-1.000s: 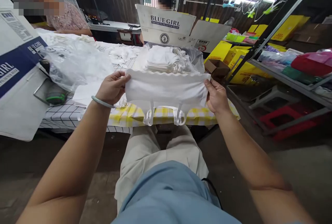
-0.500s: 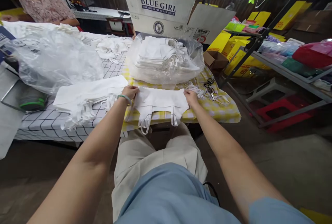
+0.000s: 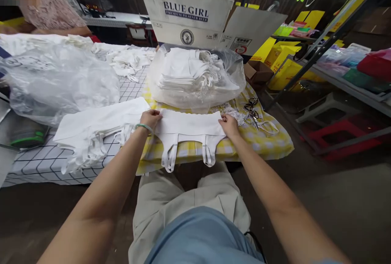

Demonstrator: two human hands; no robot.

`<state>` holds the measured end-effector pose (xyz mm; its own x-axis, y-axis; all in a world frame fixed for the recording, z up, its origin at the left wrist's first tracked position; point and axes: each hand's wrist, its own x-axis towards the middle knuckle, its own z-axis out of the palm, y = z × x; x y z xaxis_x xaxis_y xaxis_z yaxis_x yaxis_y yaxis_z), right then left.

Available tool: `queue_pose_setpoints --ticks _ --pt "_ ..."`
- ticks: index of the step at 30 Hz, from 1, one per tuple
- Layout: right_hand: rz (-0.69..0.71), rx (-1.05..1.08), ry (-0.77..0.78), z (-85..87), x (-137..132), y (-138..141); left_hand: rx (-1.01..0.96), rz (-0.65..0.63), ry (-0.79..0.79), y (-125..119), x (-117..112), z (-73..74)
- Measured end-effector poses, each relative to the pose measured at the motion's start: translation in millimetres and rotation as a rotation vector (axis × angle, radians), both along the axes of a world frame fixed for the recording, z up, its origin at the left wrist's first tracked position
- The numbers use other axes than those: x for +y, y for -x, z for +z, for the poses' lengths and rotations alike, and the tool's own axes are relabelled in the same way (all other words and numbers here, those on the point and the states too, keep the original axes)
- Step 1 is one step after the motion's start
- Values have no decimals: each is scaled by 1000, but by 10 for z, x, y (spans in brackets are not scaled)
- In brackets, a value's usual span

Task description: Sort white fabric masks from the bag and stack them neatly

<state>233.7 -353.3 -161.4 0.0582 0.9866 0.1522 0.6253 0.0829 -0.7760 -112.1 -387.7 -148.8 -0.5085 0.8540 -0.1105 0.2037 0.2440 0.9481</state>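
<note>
A white cloth piece with two looped straps (image 3: 189, 127) lies flat on the yellow checked cloth (image 3: 269, 141) at the table's near edge, its straps hanging over the edge. My left hand (image 3: 151, 118) pinches its left end and my right hand (image 3: 229, 124) pinches its right end. Just left of it a pile of the same white pieces (image 3: 97, 127) rests on the black-grid tablecloth (image 3: 36, 166). Behind it stands a clear plastic bag with stacked white pieces (image 3: 195, 76).
Scissors (image 3: 253, 107) lie right of my right hand. A crumpled clear bag (image 3: 58, 80) sits at left, a "Blue Girl" carton (image 3: 189, 15) at the back. A person in a patterned top (image 3: 51, 11) sits far left. Metal shelving (image 3: 345, 80) stands to the right.
I lowered the white piece from in front of me onto the yellow cloth and spread it flat; my hands still grip both ends. My view dipped toward the table.
</note>
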Motion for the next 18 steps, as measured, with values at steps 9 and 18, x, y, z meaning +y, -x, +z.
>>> queue_pose_setpoints --ticks 9,18 --pt "158 -581 -236 106 -206 200 860 -270 -76 -182 -42 -35" --pt "336 -718 94 -123 -61 175 1012 -630 246 -424 -132 -86"
